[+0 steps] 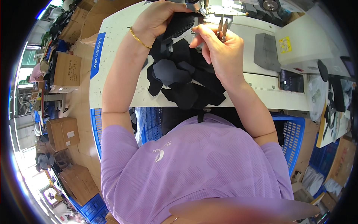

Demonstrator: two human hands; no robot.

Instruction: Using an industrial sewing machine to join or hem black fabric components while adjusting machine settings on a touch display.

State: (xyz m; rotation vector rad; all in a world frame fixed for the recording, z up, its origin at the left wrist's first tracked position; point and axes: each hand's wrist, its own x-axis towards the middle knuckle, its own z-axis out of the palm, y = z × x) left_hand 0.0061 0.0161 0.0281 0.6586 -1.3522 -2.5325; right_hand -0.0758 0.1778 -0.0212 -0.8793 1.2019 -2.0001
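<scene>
I'm pinching small metal snips [222, 28] in my right hand [220, 48], just right of the black fabric pile [182, 74]. Left hand [158, 18] is curled, gripping 1 black piece [182, 22] at the pile's top, nr the sewing machine [209, 9].

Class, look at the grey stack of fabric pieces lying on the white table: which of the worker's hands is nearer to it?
Right. The right hand, holding thread snips, is just beside the grey stack; the left hand grips black fabric farther away.

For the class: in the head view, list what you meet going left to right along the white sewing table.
blue label strip → left hand → black fabric pieces → right hand holding thread snips → grey fabric stack → yellow tag
</scene>
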